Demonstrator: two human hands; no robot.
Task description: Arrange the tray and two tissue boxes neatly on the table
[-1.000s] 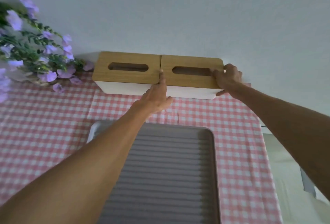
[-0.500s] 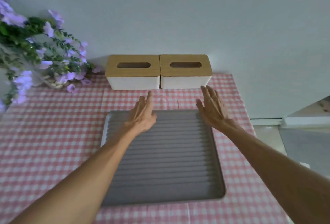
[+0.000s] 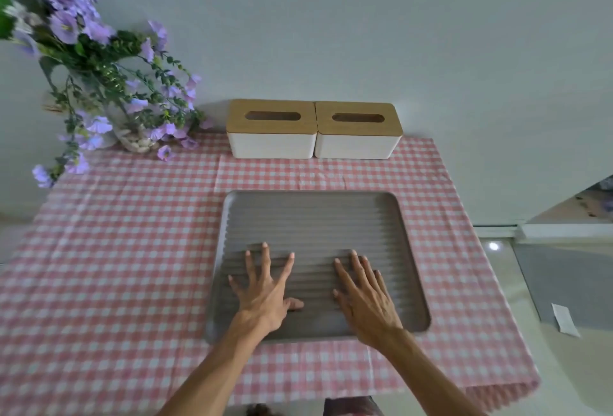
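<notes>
Two white tissue boxes with wooden slotted lids stand side by side against the wall, the left box (image 3: pixel 271 128) touching the right box (image 3: pixel 357 130). In front of them a grey ribbed tray (image 3: pixel 311 216) lies flat on the pink checked tablecloth. My left hand (image 3: pixel 265 286) hovers over the tray's near half, fingers spread, holding nothing. My right hand (image 3: pixel 363 293) is beside it over the tray, fingers extended, also holding nothing. I cannot tell whether the palms touch the tray.
A vase of purple flowers (image 3: pixel 99 84) stands at the table's back left corner. The pink checked tablecloth (image 3: pixel 116 266) covers the table. The table's right edge drops to a light floor (image 3: pixel 564 366). A white wall rises behind the boxes.
Both hands let go of the tissue boxes and drew back toward me over the tray. The view pulled back, showing more of the table.
</notes>
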